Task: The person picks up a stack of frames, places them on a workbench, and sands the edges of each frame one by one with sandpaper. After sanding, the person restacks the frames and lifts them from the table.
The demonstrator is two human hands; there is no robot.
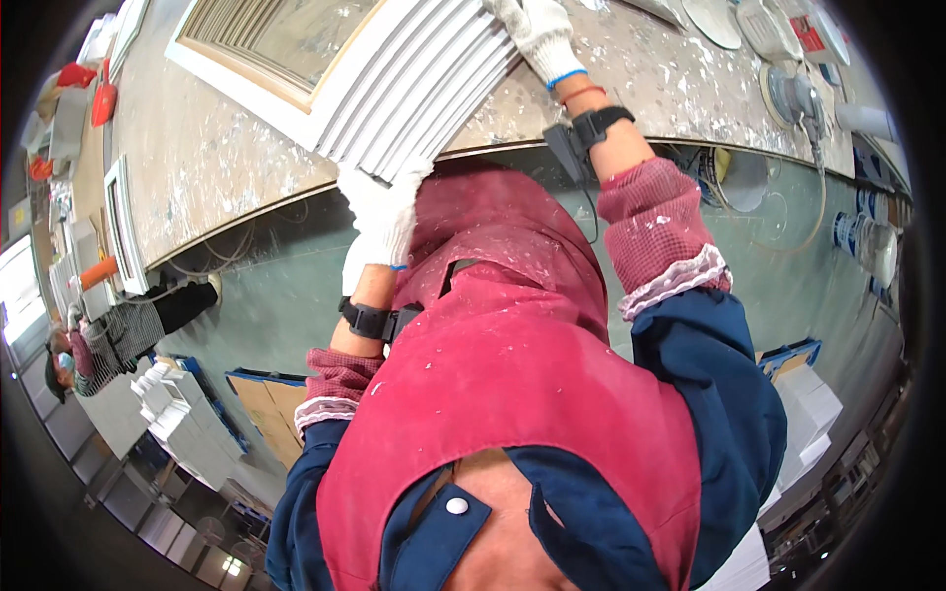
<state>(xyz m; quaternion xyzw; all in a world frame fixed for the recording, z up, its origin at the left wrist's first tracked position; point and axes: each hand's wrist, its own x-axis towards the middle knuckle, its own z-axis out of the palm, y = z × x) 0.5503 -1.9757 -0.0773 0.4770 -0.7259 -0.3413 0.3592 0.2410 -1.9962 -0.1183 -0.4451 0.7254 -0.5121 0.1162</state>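
A stack of white rectangular frames [424,74] rests on a paint-spattered workbench, its ridged side turned toward me. The top frame has a wood-coloured inner edge, and bare bench shows through its opening. My left hand [384,212], in a white knit glove, is closed at the near lower corner of the stack, its fingertips partly hidden by the frames. My right hand [537,34], gloved the same way, grips the other end of that side at the top of the view. Some of its fingers are hidden.
An electric sander [788,97] with a hose lies on the workbench [227,163] at right, near sanding pads. A small white frame [122,225] leans at the bench's left end. Another person [123,340] works at far left. White stacks [182,419] stand on the green floor.
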